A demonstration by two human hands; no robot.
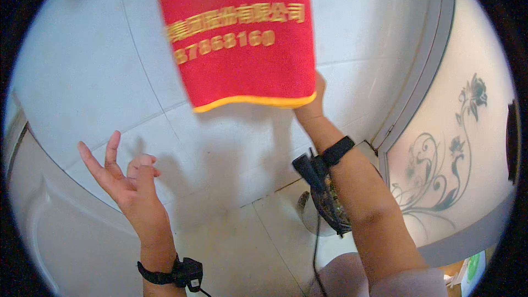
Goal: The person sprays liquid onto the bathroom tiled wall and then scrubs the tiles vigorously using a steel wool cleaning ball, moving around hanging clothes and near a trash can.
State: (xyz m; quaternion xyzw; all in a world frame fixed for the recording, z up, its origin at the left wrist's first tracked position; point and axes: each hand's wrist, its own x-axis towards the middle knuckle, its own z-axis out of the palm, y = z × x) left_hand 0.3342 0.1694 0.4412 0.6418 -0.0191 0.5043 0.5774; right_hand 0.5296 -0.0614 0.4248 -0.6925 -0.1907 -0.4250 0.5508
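A red cloth with yellow edging and yellow printing hangs before a white tiled wall; its top runs out of view. My right hand is behind the cloth's lower right corner. Only the wrist and a strip of that hand show, its fingers covered, so whether it grips the cloth cannot be seen. Lower down at the left, my left hand is raised and open, its fingers apart and some bent. It holds nothing and is clear of the cloth. Black straps with small devices circle both wrists.
A bin with a dark liner stands on the tiled floor, partly behind my right forearm. At the right is a grey-framed panel with a dark flower pattern. A pale moulded surface fills the lower left.
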